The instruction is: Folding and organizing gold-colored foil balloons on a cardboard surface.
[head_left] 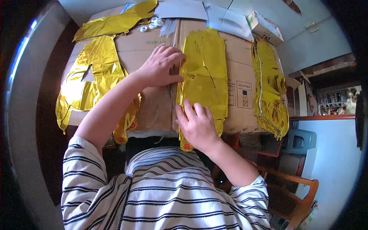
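A flat gold foil balloon (205, 73) lies lengthwise before me on the cardboard, with a dark slit near its middle and a small red mark on its tail at the near end. At its left edge is my left hand (163, 65), thumb and fingers apart, the tips touching the foil. My right hand (199, 124) rests on the balloon's near part, fingers spread over the foil and holding nothing. To the left, partly behind my left forearm, another gold foil balloon (97, 57) lies crinkled, with a triangular gap in it.
More gold foil balloons lie at the right edge (270, 88) and far left (115, 25). White tape rolls (152, 25), clear straws (168, 27), white sheets (180, 9) and a small carton (264, 27) are at the back. A wooden chair (306, 191) and blue stool (301, 141) stand right.
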Action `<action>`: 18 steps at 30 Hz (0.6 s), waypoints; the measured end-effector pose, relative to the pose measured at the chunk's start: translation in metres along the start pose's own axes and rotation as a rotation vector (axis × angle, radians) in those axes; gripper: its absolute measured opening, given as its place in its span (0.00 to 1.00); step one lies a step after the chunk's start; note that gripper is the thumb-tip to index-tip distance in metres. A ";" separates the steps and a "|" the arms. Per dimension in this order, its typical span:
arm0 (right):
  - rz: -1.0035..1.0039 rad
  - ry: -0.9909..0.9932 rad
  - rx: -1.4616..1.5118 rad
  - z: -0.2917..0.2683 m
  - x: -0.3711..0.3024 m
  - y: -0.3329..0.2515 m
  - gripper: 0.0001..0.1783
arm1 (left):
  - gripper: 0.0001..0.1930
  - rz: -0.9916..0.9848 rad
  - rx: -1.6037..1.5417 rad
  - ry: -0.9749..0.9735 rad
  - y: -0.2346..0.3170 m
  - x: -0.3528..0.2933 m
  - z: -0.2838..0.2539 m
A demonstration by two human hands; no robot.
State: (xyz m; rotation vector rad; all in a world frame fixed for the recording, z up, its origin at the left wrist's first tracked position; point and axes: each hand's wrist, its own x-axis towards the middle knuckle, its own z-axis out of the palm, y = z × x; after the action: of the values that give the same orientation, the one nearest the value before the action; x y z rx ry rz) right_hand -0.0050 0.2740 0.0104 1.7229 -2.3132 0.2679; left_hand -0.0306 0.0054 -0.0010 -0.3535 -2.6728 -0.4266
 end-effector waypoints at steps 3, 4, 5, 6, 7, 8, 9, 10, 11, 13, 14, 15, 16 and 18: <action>-0.025 -0.003 -0.011 0.002 -0.001 0.001 0.25 | 0.43 -0.073 0.082 -0.008 -0.022 0.016 0.006; -0.036 -0.002 -0.005 0.002 -0.001 0.001 0.24 | 0.44 -0.098 0.095 -0.008 -0.029 0.022 0.006; -0.047 -0.001 0.001 0.002 -0.001 0.002 0.24 | 0.45 -0.122 0.107 -0.008 -0.036 0.028 0.006; -0.040 0.002 0.002 0.003 -0.002 0.002 0.24 | 0.45 -0.147 0.117 -0.010 -0.046 0.035 0.011; -0.034 0.006 0.001 0.002 -0.002 0.001 0.25 | 0.48 -0.146 0.142 -0.001 -0.057 0.041 0.012; -0.028 0.011 0.000 0.002 -0.001 0.001 0.26 | 0.48 -0.181 0.164 -0.030 -0.066 0.046 0.015; -0.034 0.014 0.003 0.002 -0.002 0.001 0.26 | 0.49 -0.215 0.185 -0.060 -0.071 0.053 0.015; -0.040 0.017 0.007 0.002 -0.002 0.002 0.25 | 0.50 -0.249 0.206 -0.090 -0.075 0.059 0.016; -0.047 0.020 0.010 0.002 -0.002 0.002 0.25 | 0.52 -0.265 0.177 -0.106 -0.079 0.063 0.016; -0.038 0.015 0.008 0.000 -0.001 0.001 0.24 | 0.52 -0.311 0.200 -0.103 -0.088 0.072 0.020; -0.035 0.012 0.008 0.000 0.000 0.001 0.24 | 0.52 -0.335 0.212 -0.102 -0.091 0.076 0.022; -0.037 0.018 0.005 0.001 0.000 0.001 0.23 | 0.50 -0.311 0.230 -0.082 -0.096 0.076 0.025; -0.040 0.024 0.002 0.003 0.000 0.002 0.23 | 0.49 -0.321 0.224 -0.070 -0.100 0.077 0.028; -0.047 0.025 -0.008 0.003 0.001 0.002 0.23 | 0.48 -0.343 0.218 -0.045 -0.105 0.079 0.033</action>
State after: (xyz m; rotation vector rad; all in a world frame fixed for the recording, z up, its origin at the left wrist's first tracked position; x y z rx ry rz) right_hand -0.0071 0.2732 0.0081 1.7580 -2.2495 0.2702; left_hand -0.1440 -0.0655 -0.0211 0.1649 -2.7931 -0.2221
